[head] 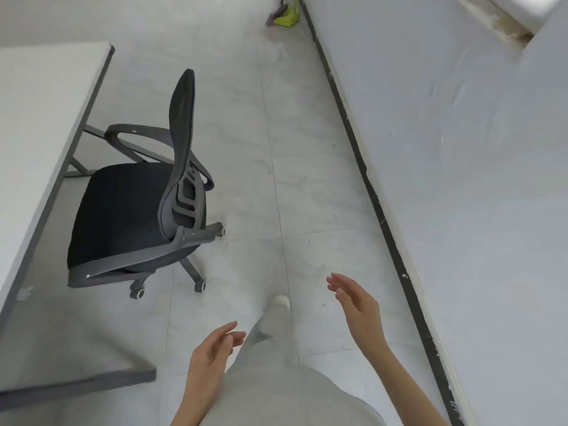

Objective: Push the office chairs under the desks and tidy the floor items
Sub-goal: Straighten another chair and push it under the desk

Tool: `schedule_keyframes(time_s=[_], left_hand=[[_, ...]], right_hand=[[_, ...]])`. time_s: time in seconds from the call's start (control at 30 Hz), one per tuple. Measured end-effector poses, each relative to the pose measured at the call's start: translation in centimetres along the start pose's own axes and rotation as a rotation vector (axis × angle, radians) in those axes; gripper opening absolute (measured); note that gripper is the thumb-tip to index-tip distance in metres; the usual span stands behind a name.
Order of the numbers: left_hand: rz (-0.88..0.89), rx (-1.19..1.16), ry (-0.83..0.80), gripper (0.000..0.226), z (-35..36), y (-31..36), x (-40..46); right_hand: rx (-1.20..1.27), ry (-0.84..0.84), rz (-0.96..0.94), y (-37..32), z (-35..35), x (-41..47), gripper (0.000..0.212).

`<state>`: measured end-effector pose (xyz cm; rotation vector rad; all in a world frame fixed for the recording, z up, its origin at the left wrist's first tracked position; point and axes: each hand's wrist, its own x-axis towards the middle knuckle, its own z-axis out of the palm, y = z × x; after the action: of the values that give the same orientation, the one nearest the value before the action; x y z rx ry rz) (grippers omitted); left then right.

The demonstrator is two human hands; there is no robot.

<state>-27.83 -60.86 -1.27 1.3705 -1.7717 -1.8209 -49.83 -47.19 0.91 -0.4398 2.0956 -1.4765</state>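
A black office chair (129,210) with grey armrests and castors stands on the pale tiled floor, its seat facing the white desk (37,142) on the left and partly beside the desk's edge. Its backrest points toward the middle of the room. My left hand (212,355) hovers low in the foreground with relaxed fingers, holding nothing, well short of the chair. My right hand (356,305) is raised a little further out, fingers straight and spread, also empty. A yellow-green and purple item (284,13) lies on the floor far ahead by the wall.
A white wall (461,149) with a dark skirting strip (381,216) runs along the right side. My leg in light trousers and a pale shoe (281,302) steps forward between the hands. A second desk panel (76,358) lies at the lower left.
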Motion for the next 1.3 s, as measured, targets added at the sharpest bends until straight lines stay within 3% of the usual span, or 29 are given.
schedule_keyframes(time_s=[0.37,0.5,0.67,0.9,1.0,1.07,1.2,1.3], left_hand=[[0.244,0.089,-0.216,0.025,8.3,22.2,27.9],[0.219,0.06,-0.118,0.026,10.1,24.3,34.1],[0.068,-0.038,0.244,0.029,11.9,24.4,38.3],[-0.11,-0.196,0.797,0.032,12.9,27.1,39.4],[-0.118,-0.17,1.011,0.029,11.0,28.8,39.9],[-0.123,-0.111,1.145,0.027,9.1,29.4,40.3],[-0.15,0.308,1.279,0.028,4.7,28.3,40.6],[-0.298,0.736,1.138,0.043,1.9,26.3,40.9]], right_hand=[[0.025,0.132,0.143,-2.6,-2.9,19.4,0.035],[-0.061,0.007,0.095,-4.8,-3.2,29.9,0.035],[-0.204,-0.389,-0.083,-12.3,0.0,46.4,0.035],[-0.267,-0.968,-0.428,-24.9,12.5,59.1,0.02],[-0.355,-1.139,-0.652,-27.3,18.7,60.3,0.033],[-0.439,-1.204,-0.904,-28.0,22.3,60.2,0.036],[-0.591,-1.265,-1.407,-27.4,29.1,59.8,0.039],[-0.797,-1.36,-1.609,-26.2,33.0,60.1,0.052]])
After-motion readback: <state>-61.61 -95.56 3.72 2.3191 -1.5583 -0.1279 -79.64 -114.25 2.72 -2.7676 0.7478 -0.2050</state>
